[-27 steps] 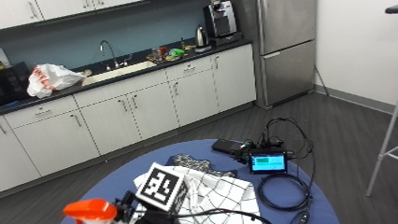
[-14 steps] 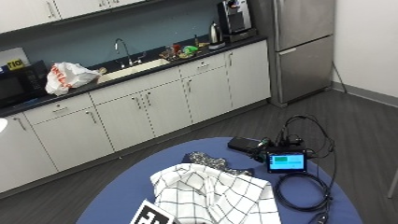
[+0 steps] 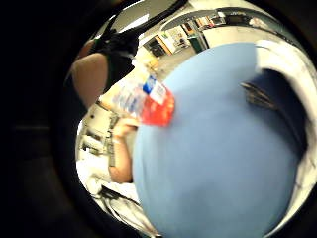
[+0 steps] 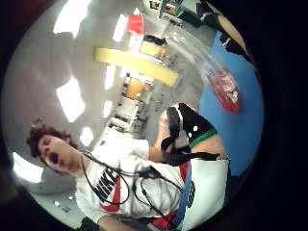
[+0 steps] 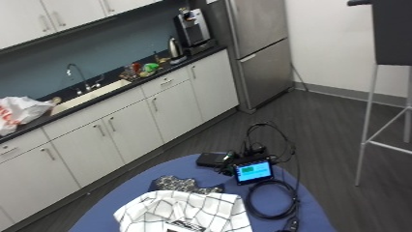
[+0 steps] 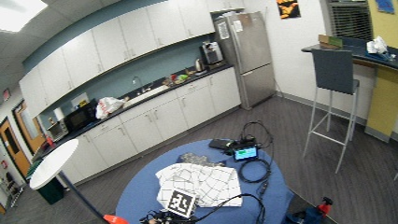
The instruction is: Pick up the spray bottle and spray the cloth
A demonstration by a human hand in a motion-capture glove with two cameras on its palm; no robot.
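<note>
The spray bottle (image 3: 146, 99) is clear with an orange-red head and a blue-and-white label. It is at the near left edge of the blue round table (image 6: 255, 196); only its orange top (image 6: 115, 218) shows in the wide outside view. A bare hand (image 3: 124, 130) is at the bottle, but I cannot tell whether it grips it. The white checked cloth (image 5: 186, 211) lies crumpled on the near half of the table. My gloved right hand (image 6: 160, 217) is low at the table's near edge, between bottle and cloth and apart from the bottle. Little of it shows.
A dark patterned cloth (image 5: 177, 184) lies behind the checked one. On the far right of the table are a small lit screen (image 5: 253, 171), a black box (image 5: 211, 159) and coiled cables (image 5: 270, 199). A stool (image 5: 386, 96) stands beyond the table.
The outside camera has swung away, so the bottle's orange head, seen at its lower left a second ago, is outside its picture. The checked cloth lies where it was.
</note>
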